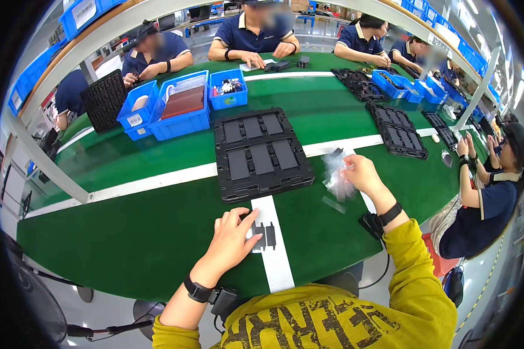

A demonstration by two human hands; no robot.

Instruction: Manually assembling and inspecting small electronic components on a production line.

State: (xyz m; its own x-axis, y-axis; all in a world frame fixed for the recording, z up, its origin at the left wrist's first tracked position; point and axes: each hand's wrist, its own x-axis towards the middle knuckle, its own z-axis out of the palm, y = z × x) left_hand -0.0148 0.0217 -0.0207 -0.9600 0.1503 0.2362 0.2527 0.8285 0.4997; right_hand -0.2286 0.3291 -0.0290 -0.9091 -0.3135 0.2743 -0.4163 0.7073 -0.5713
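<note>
My left hand point(230, 237) rests on the near side of the green table with thumb and index finger apart, beside two small dark flat pieces point(264, 237) lying on a white strip. Part of the left piece is behind the thumb. To the right, my right hand point(362, 173) has its fingers pinched together at a loose heap of clear plastic film point(337, 177). Beyond and between my hands lies a black tray point(222, 189) with several dark rectangular panels point(261, 156) in its pockets.
Blue bins point(180, 125) stand at the back left, next to an upright black tray point(103, 102). More black trays point(397, 131) lie to the right. Co-workers sit across the table and at far right. A slanted white post point(46, 160) rises at left.
</note>
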